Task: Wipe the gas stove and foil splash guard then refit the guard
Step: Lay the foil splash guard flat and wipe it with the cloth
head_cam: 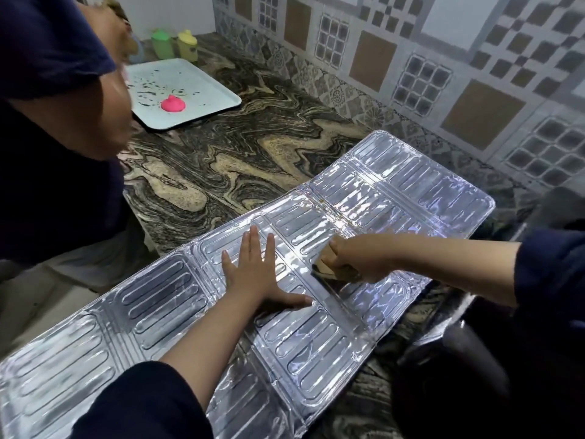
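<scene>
The silver foil splash guard lies unfolded and flat across the marbled countertop, running from the lower left to the upper right. My left hand presses palm down on its middle panel, fingers spread. Just to the right, my right hand is closed around a brownish cleaning pad that touches the foil near a fold line. The gas stove shows only as a dark shape at the lower right, partly under the guard's edge.
A second person in a dark top leans in at the upper left. Behind them sit a pale tray with a pink lid and green and yellow bottles. A patterned tiled wall runs along the back.
</scene>
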Demonstrator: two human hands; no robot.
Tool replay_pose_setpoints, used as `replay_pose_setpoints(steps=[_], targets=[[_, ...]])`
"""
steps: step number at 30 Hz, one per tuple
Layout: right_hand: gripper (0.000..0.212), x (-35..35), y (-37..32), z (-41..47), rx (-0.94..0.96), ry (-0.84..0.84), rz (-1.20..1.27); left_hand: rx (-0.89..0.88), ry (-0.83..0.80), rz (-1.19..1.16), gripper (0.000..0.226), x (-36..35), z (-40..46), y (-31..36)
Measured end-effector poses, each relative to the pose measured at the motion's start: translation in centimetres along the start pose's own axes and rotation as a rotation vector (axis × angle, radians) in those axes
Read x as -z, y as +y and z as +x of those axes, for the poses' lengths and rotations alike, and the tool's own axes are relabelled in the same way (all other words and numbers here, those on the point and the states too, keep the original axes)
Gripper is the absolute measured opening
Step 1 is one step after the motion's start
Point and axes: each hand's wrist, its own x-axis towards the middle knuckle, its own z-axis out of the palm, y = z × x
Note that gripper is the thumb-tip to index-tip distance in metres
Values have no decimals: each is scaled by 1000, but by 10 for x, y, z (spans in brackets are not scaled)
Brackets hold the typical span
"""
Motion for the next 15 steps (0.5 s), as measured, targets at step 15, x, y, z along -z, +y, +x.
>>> replay_pose_setpoints(steps=[15], targets=[[30,-8,-4,-34,-160,-513,251,-42,3,2,157,0,-4,-2]])
